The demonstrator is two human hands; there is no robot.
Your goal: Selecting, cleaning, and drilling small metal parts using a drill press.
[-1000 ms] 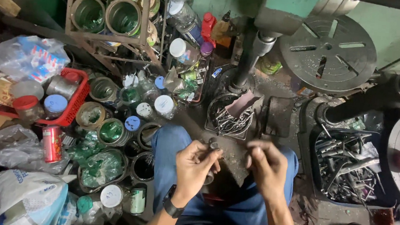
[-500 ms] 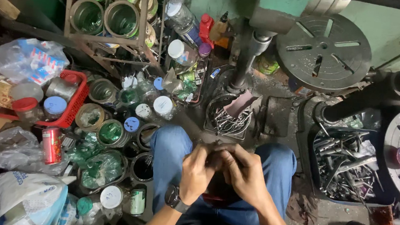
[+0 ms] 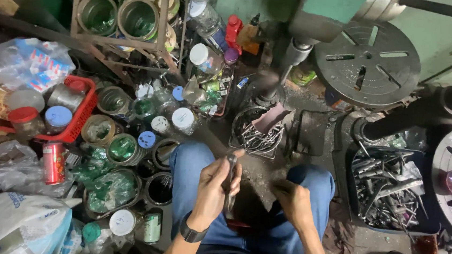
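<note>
Two hands work low between the knees of a seated person in blue jeans (image 3: 196, 162). The left hand (image 3: 216, 188) is closed around a long dark metal tool (image 3: 229, 184), holding it upright, its upper end level with the fingertips and its lower end near a small red part (image 3: 240, 225) on the lap. The right hand (image 3: 293, 199) sits just beside it, fingers curled; whether its grip holds anything I cannot tell, as that hand is blurred. A wire basket of metal bits (image 3: 255, 134) stands just ahead on the floor, and a dark tray of bolts and scrap (image 3: 387, 191) lies to the right. To do this well, I judge the left hand should hold the tool steady and upright while the right does the fine work close in.
</note>
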